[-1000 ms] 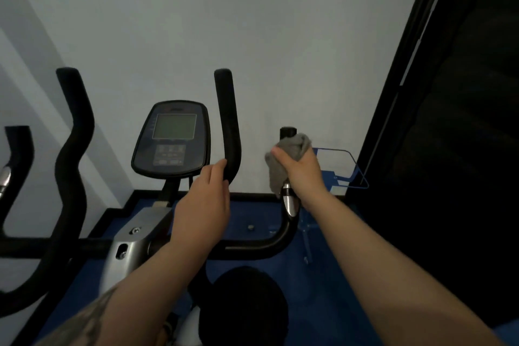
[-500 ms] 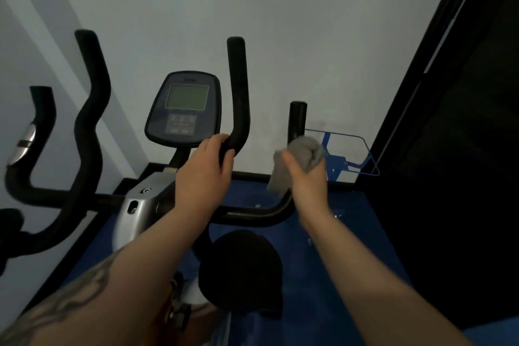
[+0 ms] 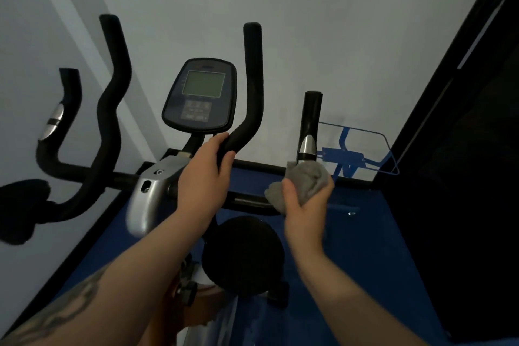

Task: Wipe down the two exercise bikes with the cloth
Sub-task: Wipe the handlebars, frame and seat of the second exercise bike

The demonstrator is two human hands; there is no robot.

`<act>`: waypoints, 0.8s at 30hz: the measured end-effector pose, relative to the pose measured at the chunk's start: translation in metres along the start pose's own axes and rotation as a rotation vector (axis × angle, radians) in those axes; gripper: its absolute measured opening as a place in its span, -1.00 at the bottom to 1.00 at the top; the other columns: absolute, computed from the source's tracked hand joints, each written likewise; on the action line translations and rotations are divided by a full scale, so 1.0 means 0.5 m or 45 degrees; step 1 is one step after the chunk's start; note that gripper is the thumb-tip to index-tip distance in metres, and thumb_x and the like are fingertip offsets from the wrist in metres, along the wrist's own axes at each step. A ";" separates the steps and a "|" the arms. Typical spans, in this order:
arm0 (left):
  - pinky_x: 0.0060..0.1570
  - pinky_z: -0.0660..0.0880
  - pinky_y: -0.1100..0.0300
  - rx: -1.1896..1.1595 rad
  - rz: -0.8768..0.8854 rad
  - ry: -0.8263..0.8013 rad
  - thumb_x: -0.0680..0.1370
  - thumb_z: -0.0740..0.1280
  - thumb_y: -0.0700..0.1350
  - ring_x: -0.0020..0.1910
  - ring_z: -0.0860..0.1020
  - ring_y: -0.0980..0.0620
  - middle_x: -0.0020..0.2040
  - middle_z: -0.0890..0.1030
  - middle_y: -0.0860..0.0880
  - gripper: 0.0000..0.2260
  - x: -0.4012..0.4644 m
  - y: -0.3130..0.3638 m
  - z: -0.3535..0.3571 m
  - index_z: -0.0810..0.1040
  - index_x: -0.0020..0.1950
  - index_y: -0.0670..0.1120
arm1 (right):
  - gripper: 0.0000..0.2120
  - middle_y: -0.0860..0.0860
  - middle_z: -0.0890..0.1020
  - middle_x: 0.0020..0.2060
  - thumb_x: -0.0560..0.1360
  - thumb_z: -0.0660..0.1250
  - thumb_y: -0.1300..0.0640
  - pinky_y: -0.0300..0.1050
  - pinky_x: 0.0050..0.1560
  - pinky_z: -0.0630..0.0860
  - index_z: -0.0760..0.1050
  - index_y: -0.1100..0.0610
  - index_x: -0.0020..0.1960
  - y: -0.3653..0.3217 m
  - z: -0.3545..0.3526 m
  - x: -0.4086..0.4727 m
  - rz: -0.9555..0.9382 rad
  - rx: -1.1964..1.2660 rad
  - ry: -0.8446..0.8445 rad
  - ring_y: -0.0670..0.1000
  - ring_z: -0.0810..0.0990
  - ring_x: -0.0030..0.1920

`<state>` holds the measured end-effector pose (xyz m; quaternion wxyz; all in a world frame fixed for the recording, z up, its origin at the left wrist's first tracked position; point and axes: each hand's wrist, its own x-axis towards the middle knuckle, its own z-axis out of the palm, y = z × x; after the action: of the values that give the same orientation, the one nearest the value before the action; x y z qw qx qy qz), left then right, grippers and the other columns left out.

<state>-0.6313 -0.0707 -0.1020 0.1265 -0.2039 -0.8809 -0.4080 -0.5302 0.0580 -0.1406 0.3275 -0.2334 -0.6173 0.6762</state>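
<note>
Pale grey walls (image 3: 323, 22) meet in a corner behind a dark blue floor (image 3: 365, 233), with a black frame running up the right edge. Near the centre stands the black exercise bike with an oval grey console (image 3: 200, 95), its round black seat (image 3: 243, 255) nearest the viewer. Only 1 bike shows in full; a black shape at the far left edge may belong to the 2nd, but I cannot tell.

The left hand (image 3: 203, 174) grips the lower bend of the tall black foam handlebar (image 3: 251, 87), fingers curled round it, steadying the frame. The right hand (image 3: 304, 199) clutches the crumpled grey cloth (image 3: 303, 177), bunched against the base of the short black upright grip with a silver sensor band (image 3: 309, 132), where that grip curves into the crossbar. A blue wire rack (image 3: 359, 154) hangs on the wall just beyond.

Judging from this, the right grip is being wiped, and most of the job is left.

Risks: the cloth is balled up, so only a small patch meets the bar and its back side may be skipped. The rack sits near that grip, so a wide sweep could knock knuckles against it. Leaning hard on the left handlebar could rock the bike.
</note>
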 end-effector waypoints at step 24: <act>0.35 0.26 0.02 0.310 0.294 -0.347 0.64 0.18 0.02 0.17 0.52 -0.07 0.17 0.62 -0.01 -0.64 0.029 -0.039 -0.085 0.35 0.44 0.06 | -0.49 -0.03 0.62 0.02 0.58 -0.04 -0.31 -0.01 0.55 -0.05 0.49 0.03 0.09 -0.112 -0.058 0.067 -0.832 -1.705 -1.047 -0.07 0.48 0.22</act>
<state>-0.6505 -0.1110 -0.0824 0.0757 -0.3401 -0.9034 -0.2501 -0.5235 0.1036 -0.0862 0.0489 0.0762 -0.9934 0.0710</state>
